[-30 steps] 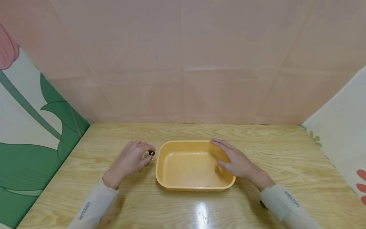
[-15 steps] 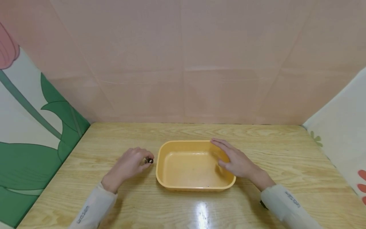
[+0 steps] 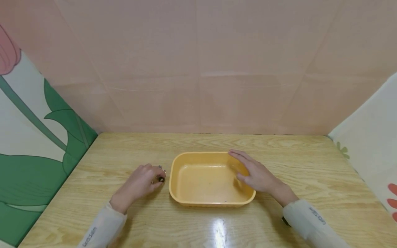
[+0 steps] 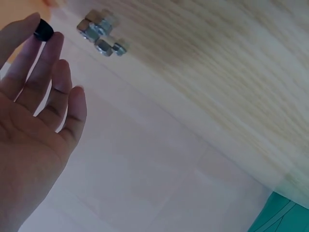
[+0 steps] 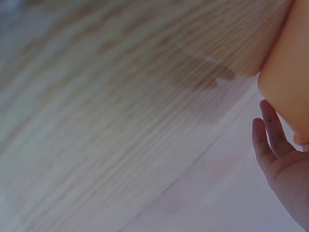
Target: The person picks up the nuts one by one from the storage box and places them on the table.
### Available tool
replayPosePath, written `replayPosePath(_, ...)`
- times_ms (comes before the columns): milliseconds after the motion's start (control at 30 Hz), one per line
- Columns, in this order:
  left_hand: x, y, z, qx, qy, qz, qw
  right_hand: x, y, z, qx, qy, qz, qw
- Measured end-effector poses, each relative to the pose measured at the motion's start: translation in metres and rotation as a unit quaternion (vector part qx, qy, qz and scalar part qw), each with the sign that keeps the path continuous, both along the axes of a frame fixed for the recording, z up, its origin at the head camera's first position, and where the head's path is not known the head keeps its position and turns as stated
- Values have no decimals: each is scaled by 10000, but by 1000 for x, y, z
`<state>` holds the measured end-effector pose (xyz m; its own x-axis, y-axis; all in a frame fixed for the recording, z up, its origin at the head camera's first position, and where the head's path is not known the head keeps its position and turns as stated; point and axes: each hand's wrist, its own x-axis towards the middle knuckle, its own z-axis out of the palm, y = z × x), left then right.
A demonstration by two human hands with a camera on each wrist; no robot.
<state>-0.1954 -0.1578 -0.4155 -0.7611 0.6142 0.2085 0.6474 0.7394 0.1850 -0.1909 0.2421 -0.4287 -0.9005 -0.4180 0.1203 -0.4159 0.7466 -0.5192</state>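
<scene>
My left hand (image 3: 141,182) is low over the table, left of the yellow plastic basin (image 3: 209,203). Its thumb and fingertips pinch a small black ring-shaped piece (image 4: 44,30), whose hole shows in the head view. Several metal hex nuts (image 4: 101,31) lie close together on the wood just past those fingers; in the head view the hand partly hides them. My right hand (image 3: 255,174) rests over the basin's right rim, thumb on the inner side and fingers extended to the far corner. From the right wrist, two straight fingers (image 5: 270,128) show at the basin's outer wall.
The wooden table (image 3: 155,224) ends at a pinkish covered wall (image 3: 198,86) behind the basin. Printed panels stand at both sides, a green leaf panel (image 3: 28,182) on the left and a white flowered panel (image 3: 372,144) on the right.
My left hand has drawn toward the near side with the black ring-shaped piece, and metal nuts have come into sight beyond its fingers. My right hand and the basin have kept their places.
</scene>
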Motion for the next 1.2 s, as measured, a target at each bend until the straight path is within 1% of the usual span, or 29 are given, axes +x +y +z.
replayPosePath(133,1,-1,-2,-35,2,18,10000,0,0,1,24,11,-4,10000)
replayPosePath(400,2,-1,-4,-192,-175,119,9996,1,0,1,40,-10,-9,10000)
replayPosePath(633,0,-1,-6,-196,-384,177,9989,0,1,2,28,4,4,10000)
replayPosePath(767,0,0,-9,-239,-492,253,9982,0,1,2,33,-14,-7,10000)
replayPosePath(1000,3,-2,-11,-239,-557,359,9975,0,-1,1,15,-40,-6,10000)
replayPosePath(1200,5,-1,-11,-237,-765,502,9955,1,-2,1,31,8,16,10000)
